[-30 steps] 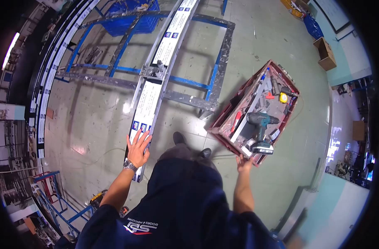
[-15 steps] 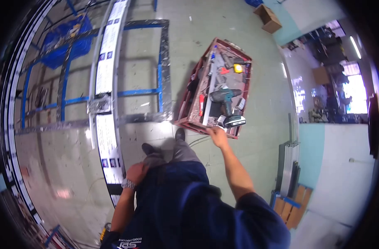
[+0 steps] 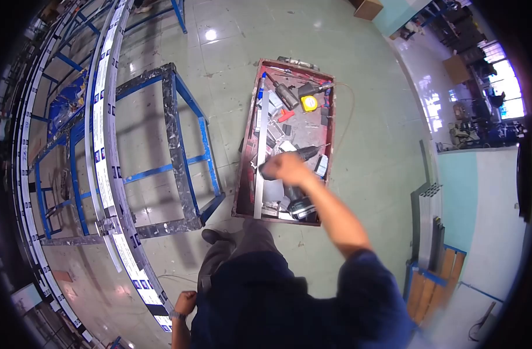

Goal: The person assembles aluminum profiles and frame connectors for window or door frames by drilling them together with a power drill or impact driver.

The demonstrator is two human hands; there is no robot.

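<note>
1. Head view, the right hand (image 3: 286, 167): it is reached out over a red tool tray (image 3: 244, 168) on the floor and lies on the cordless drill (image 3: 298, 189). The drill's dark body runs from the chuck near the tray's middle to the battery base near the tray's near wall. Motion blur covers the fingers, so it cannot be told whether the grip is closed around the handle or only laid on it.

2. Head view, the drill's handling: it is judged heavy for its size and rigid, with most of the weight in the battery base. The rubbered handle between body and battery is the sound place to be gripped; the chuck and bit are better left alone.

3. Head view, the tray's contents: a long aluminium strip (image 3: 260, 154) lies lengthwise just beside the drill, and a yellow tape measure (image 3: 308, 103) sits toward the far end.

4. Head view, the left hand (image 3: 185, 302): it is held low beside the body, curled into a loose fist, with nothing seen in it. A curved aluminium profile (image 3: 106, 174) on a blue trestle frame (image 3: 181, 157) passes close by.
</note>
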